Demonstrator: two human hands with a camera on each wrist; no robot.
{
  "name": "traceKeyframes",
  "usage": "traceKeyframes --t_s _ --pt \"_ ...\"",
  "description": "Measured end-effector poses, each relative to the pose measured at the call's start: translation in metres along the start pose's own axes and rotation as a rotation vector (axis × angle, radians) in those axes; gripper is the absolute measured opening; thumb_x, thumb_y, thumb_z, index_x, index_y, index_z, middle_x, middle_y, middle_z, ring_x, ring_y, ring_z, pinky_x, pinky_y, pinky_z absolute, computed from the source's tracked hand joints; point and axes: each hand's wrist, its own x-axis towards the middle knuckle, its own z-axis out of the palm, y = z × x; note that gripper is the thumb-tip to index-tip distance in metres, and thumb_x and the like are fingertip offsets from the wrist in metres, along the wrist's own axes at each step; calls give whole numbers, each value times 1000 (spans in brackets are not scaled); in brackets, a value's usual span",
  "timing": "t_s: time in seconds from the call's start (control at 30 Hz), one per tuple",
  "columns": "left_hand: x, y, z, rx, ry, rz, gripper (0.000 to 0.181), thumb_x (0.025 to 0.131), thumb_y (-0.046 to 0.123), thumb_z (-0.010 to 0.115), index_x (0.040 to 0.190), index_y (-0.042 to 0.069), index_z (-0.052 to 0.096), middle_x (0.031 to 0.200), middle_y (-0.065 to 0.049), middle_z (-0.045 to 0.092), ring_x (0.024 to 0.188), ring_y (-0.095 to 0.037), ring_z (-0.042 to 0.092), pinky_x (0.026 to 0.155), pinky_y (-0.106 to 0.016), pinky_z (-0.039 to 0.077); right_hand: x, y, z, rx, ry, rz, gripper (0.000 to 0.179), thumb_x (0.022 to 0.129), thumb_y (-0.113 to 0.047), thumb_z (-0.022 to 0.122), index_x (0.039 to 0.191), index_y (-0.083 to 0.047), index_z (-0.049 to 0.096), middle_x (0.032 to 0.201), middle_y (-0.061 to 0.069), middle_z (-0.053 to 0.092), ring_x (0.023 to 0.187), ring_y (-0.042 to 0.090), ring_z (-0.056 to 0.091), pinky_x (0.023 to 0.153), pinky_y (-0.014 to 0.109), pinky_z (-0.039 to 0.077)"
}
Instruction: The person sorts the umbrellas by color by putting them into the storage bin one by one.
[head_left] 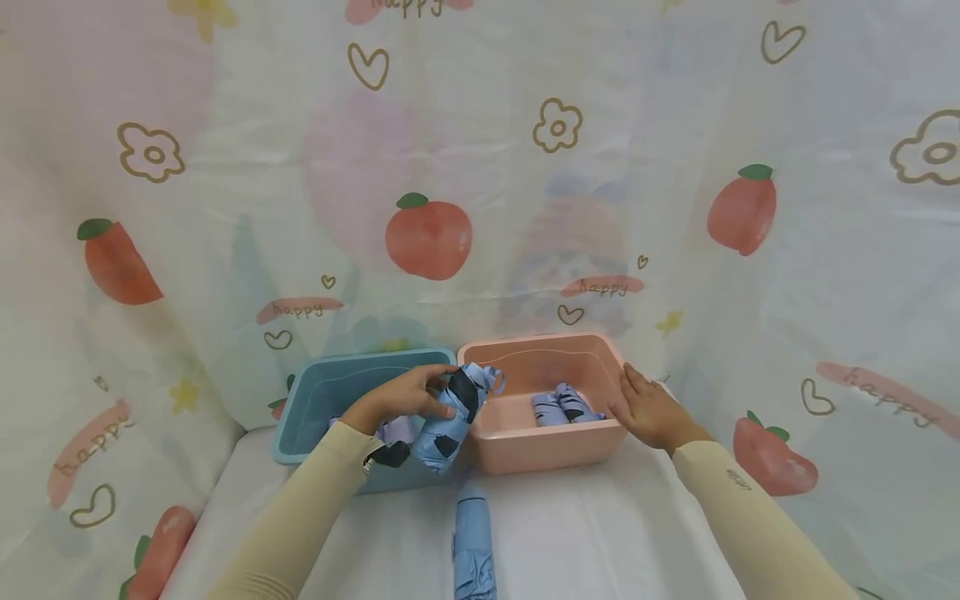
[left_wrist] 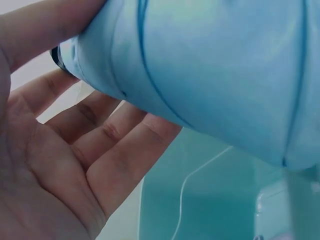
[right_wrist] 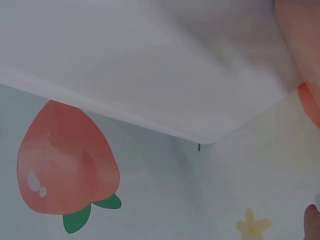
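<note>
My left hand (head_left: 408, 395) grips a folded blue umbrella (head_left: 441, 436) with black patches and a wrist loop at its upper end. It is held tilted, over the inner ends of two bins. The left wrist view shows its blue cloth (left_wrist: 215, 65) close up, between thumb and fingers. At the pink bin (head_left: 525, 450), my right hand (head_left: 654, 408) rests straight fingers on the right rim. Two folded lilac umbrellas (head_left: 573, 403) with black stripes lie inside that bin. In the blue bin (head_left: 292, 429), a lilac bundle (head_left: 399, 429) is partly hidden behind my left arm.
A plain blue folded umbrella (head_left: 474, 542) lies on the white table (head_left: 577, 533) in front of the bins, pointing toward me. The bins stand side by side against a printed curtain (head_left: 510, 167) that also closes in both sides.
</note>
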Motion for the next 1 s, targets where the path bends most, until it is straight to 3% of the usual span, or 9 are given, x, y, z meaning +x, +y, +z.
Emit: traceKeyframes --t_s 0.27,0.37,0.53,0.67,1.0 --pt "27 13 -7 -15 -44 -9 80 69 22 77 137 28 35 119 -6 48 85 -20 54 61 -35 48 1 4 5 -11 8 -18 81 89 -59 21 140 4 15 147 17 7 132 33 8 101 52 12" --pt "40 20 -9 -12 -70 17 77 70 19 76 135 28 37 118 -7 49 77 -21 52 56 -35 46 0 5 6 -21 -3 -15 83 89 -60 21 140 5 13 147 17 6 133 32 7 102 52 11" --pt "63 29 -13 -21 -96 72 73 72 17 74 135 26 38 112 -7 55 88 -21 56 63 -37 49 1 4 6 -16 17 -34 81 90 -58 23 139 6 16 146 18 8 132 33 10 101 52 13" --pt "77 28 -11 -53 -108 46 74 73 16 73 136 25 36 112 -6 55 96 -22 56 71 -40 49 2 2 8 -16 20 -36 80 90 -58 21 139 5 17 146 17 8 132 33 11 102 51 14" --pt "105 27 1 -29 -82 -21 66 75 19 72 134 22 41 112 -8 54 87 -22 59 67 -38 50 1 7 9 -24 41 -26 81 89 -59 21 139 5 16 147 17 7 132 31 10 102 49 15"
